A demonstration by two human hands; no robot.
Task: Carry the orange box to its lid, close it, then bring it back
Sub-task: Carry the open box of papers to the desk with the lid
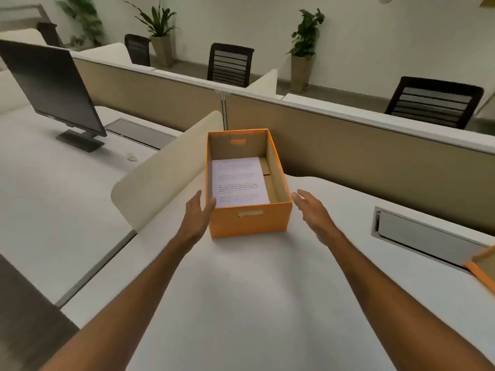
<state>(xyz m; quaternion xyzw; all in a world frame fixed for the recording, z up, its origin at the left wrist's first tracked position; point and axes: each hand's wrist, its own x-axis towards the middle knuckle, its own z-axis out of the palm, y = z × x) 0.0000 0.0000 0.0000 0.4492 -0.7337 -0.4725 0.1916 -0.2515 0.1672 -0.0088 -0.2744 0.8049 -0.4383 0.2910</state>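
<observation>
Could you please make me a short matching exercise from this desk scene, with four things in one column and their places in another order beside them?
Things:
1. sheet of paper
2. monitor
3. left hand
4. right hand

Places:
A. on the neighbouring desk to the left
B. open, just off the right side of the orange box
C. lying flat inside the orange box
D. at the box's near left corner

Pairs: 1-C, 2-A, 3-D, 4-B
</observation>
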